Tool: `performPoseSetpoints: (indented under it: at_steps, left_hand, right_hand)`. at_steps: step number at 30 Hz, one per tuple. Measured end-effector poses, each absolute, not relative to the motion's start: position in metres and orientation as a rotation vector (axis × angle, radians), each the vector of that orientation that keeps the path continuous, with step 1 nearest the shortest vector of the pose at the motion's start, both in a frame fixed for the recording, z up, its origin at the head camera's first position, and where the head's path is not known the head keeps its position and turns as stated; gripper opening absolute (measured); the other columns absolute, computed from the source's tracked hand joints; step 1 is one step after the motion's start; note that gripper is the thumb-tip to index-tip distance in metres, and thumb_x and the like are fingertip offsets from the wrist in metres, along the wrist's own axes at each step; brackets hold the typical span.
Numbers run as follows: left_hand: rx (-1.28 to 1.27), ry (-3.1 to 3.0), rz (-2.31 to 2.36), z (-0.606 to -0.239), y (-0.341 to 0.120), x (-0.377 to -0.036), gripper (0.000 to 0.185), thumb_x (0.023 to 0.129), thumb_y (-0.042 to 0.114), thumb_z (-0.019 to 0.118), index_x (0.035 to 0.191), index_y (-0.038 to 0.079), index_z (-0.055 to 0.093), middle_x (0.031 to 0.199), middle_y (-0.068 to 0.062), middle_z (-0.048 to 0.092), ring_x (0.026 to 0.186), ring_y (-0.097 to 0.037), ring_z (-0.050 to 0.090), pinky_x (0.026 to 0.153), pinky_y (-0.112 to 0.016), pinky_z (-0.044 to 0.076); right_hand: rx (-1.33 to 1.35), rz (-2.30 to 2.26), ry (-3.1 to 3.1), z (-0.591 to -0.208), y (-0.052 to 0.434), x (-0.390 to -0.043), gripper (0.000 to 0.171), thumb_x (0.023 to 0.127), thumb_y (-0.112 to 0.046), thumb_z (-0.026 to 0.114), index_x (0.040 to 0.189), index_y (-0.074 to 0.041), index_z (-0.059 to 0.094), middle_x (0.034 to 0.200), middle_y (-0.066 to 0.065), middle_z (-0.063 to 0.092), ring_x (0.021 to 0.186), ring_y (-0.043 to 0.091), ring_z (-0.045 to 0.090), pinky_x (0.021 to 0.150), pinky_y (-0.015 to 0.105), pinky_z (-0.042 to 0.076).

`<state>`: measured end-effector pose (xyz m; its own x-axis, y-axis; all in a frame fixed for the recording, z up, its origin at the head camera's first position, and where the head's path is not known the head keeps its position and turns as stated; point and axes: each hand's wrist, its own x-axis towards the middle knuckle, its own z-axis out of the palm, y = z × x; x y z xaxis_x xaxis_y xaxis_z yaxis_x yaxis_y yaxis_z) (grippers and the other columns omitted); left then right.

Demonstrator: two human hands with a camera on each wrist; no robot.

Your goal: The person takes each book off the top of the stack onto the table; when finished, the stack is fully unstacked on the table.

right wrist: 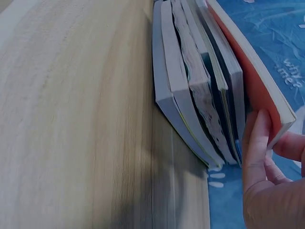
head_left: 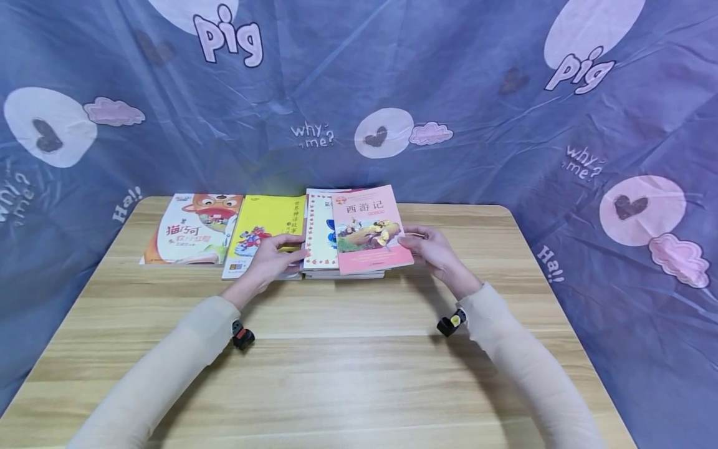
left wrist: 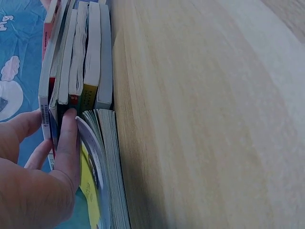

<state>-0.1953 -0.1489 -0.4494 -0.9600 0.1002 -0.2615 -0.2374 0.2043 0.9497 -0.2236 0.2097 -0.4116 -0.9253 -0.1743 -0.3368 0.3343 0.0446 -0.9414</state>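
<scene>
**Head view: pink book lifted at the top of the pile, two books laid out to its left**

Head view, with the book pile (head_left: pixel 343 272) as landmark; furthest left of it an orange-and-white cartoon book (head_left: pixel 193 229) lies flat on the wooden table (head_left: pixel 359 349); between that and the pile a yellow book (head_left: pixel 263 234) lies flat too, so two books look already set out, by my judgement, and several remain stacked. The left hand (head_left: pixel 275 257) rests at the pile's left edge, fingers lightly curled, one fingertip (left wrist: pixel 70 125) pressed against the stacked book edges. On top of the pile the pink book (head_left: pixel 369 228) sits tilted, its right side raised off the white book (head_left: pixel 320 231) beneath; its long axis runs away from the person, title end towards the blue cloth (head_left: pixel 359 93), leaning slightly left. The right hand (head_left: pixel 434 251), right of the pile, pinches the pink book's right edge, fingers (right wrist: pixel 255 143) beneath the cover.
</scene>
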Motion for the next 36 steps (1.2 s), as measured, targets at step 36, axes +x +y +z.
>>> performPoseSetpoints:
  at_steps: [36]
  left_hand:
    - [-0.148,2.202,1.808,-0.451,-0.15,-0.196,0.052,0.099,0.018,0.076,0.147,0.008,0.06,0.143,-0.024,0.063,0.083,-0.006,0.074,0.081,-0.026,0.068]
  right_hand:
    - [0.218,-2.248,1.75,-0.418,0.323,-0.222,0.024,0.104,0.006,0.056,0.105,-0.014,0.07,0.086,0.001,0.08,0.072,0.006,0.075,0.066,0.018,0.065]
